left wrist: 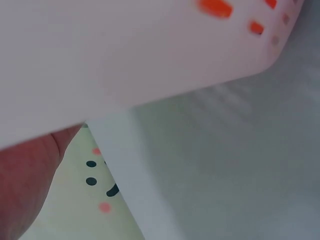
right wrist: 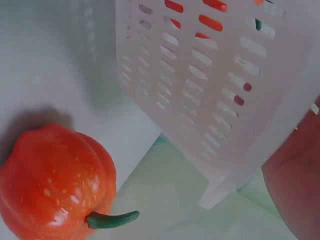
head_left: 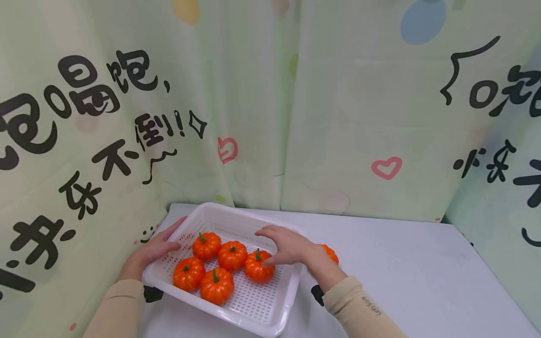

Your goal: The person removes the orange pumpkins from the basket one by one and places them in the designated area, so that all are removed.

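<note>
A white plastic basket (head_left: pixel 263 312) with perforated walls holds several small orange pumpkins (head_left: pixel 217 286), each with a green stem. At the basket's left side, my left hand (head_left: pixel 154 249) grips the rim, thumb over the edge and fingers along the outside. My right hand (head_left: pixel 289 244) reaches in over the right rim, its fingers extended above the basket. Its thumb overlaps the rightmost pumpkin (head_left: pixel 258 271) in the head view. Outside the basket, another pumpkin (right wrist: pixel 57 182) lies on the table near the right wrist, partly hidden by the forearm in the head view.
The white table (head_left: pixel 401 277) extends to the right of the basket. A pale green printed curtain (head_left: pixel 338 117) with black lettering and hearts stands behind the table and along both sides. Dark wrist straps (head_left: pixel 318 295) show at the sleeves.
</note>
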Available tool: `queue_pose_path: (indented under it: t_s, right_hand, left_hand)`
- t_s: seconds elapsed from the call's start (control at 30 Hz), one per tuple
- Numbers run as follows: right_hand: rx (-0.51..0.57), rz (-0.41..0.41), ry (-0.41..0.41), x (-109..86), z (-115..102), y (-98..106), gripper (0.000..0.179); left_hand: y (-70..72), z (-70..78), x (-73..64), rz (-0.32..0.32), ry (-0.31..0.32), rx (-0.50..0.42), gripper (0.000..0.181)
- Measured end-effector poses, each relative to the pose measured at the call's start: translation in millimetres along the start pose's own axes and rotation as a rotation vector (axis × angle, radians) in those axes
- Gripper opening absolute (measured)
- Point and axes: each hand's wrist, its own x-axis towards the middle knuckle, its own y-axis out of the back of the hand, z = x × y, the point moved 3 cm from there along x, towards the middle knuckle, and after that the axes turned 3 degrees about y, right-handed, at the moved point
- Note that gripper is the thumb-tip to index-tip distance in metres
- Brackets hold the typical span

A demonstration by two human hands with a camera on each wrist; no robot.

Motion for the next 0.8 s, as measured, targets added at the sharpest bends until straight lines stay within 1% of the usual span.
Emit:
queue_pose_path:
  t_s: [0.17,0.33,0.57,0.8]
  right_hand:
    - [-0.009,-0.068,-0.053,4.1,-3.2,-10.8,0.072]
    - [-0.029,-0.118,-0.062,7.8,-3.9,-18.6,0.077]
    - [-0.056,-0.159,-0.088,13.2,-4.9,-29.4,0.077]
    - [-0.100,-0.178,-0.069,16.5,-6.7,-35.5,0.072]
  left_hand:
    - [-0.3,0.8,1.0,-0.003,-0.006,-0.002,0.081]
    - [-0.2,1.6,2.2,-0.005,-0.010,0.001,0.080]
    - [-0.4,2.1,1.2,-0.006,-0.012,0.007,0.080]
    - [1.6,-0.6,1.6,0.008,-0.003,0.018,0.080]
